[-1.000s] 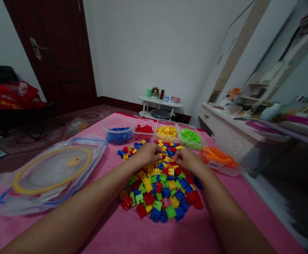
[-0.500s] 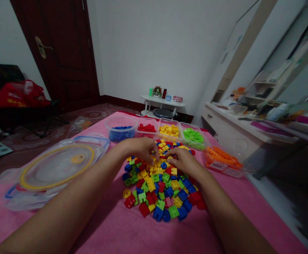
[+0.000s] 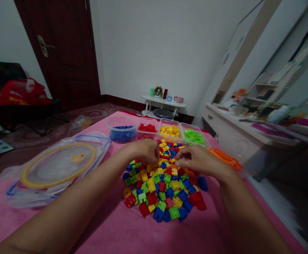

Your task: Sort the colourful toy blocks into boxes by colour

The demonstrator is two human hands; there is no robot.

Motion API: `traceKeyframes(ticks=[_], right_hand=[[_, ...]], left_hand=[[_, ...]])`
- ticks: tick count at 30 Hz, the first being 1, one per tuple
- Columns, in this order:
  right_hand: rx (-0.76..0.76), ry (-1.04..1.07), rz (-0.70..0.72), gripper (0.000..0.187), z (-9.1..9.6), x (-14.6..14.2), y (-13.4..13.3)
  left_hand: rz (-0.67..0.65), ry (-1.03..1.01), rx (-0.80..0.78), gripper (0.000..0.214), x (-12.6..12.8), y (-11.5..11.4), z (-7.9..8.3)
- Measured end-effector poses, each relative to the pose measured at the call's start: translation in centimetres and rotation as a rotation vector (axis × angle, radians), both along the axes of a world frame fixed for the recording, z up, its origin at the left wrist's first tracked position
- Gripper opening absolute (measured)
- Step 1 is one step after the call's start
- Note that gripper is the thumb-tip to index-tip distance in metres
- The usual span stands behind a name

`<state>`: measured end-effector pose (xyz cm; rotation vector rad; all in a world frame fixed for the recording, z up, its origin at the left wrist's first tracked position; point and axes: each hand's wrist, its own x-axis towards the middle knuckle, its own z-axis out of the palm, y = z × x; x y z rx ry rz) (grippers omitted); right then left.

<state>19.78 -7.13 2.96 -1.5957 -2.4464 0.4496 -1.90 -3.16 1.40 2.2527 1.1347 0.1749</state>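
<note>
A pile of mixed toy building blocks in red, yellow, blue and green lies on a pink cloth. My left hand is over the far left part of the pile, fingers curled downward and drawn together. Whatever they may hold is hidden behind the hand. Across a small gap, my right hand hovers at the pile's right side. Its thumb and forefinger are apart, and no block shows between them. Behind the pile stand clear tubs of blue blocks, red blocks, yellow blocks and green blocks.
Stacked clear lids with yellow and blue rims lie left on the pink cloth. A clear tub of orange pieces sits to the right, partly behind my right hand. Beyond are a small white table and a cluttered desk.
My right hand has moved right, away from my left hand, uncovering blocks on the pile's right side. The fingers of my left hand have drawn closer together.
</note>
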Motion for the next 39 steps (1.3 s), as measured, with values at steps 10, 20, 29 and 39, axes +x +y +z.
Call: traceKeyframes(ticks=[10,20,29,39], right_hand=[[-0.017,-0.048,0.004,0.011,-0.7,-1.7,-0.7],[0.373,0.404,-0.146,0.022,-0.7,-3.3,0.1],[0.591,0.522,-0.186,0.022,-0.9,-2.6,0.6],[0.641,0.602,-0.178,0.018,-0.5,-1.9,0.5]], left_hand=[[0.342,-0.943,-0.673,0.020,1.6,1.5,-0.9],[0.338,-1.103,-1.124,0.039,3.1,0.1,-1.3],[0.323,-1.009,-1.093,0.048,3.4,-0.2,-1.8],[0.247,-1.176,-1.124,0.034,3.4,0.2,-2.1]])
